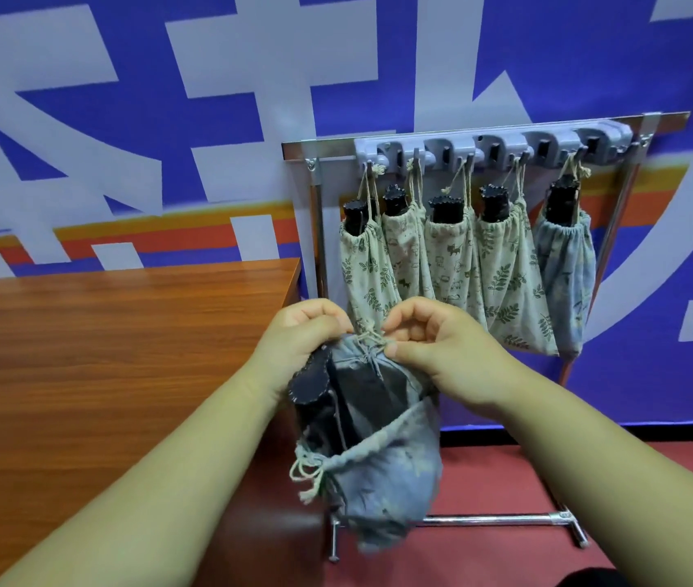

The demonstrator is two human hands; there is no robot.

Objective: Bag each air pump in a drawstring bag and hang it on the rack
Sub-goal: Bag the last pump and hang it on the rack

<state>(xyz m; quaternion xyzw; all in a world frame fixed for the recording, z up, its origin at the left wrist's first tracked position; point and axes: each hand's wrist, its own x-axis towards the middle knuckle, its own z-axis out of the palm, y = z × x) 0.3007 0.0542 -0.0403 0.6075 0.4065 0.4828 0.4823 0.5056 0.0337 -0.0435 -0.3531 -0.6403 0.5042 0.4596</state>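
Observation:
A blue-grey drawstring bag (pixel 387 472) hangs in front of me, with a black air pump (pixel 353 396) sticking out of its open mouth. My left hand (pixel 298 336) grips the bag's far rim and the pump's scalloped top. My right hand (pixel 442 345) pinches the beige drawstring (pixel 372 338) at the far rim. A second drawstring end (pixel 306 472) dangles at the bag's near side. Behind stands the rack (pixel 493 141), with several bagged pumps (pixel 501 269) hanging from its hooks.
A wooden table (pixel 103 353) fills the left side, its right edge close to the rack's left post. The rack's metal foot bar (pixel 484 520) lies on the red floor. A blue and white banner wall stands behind.

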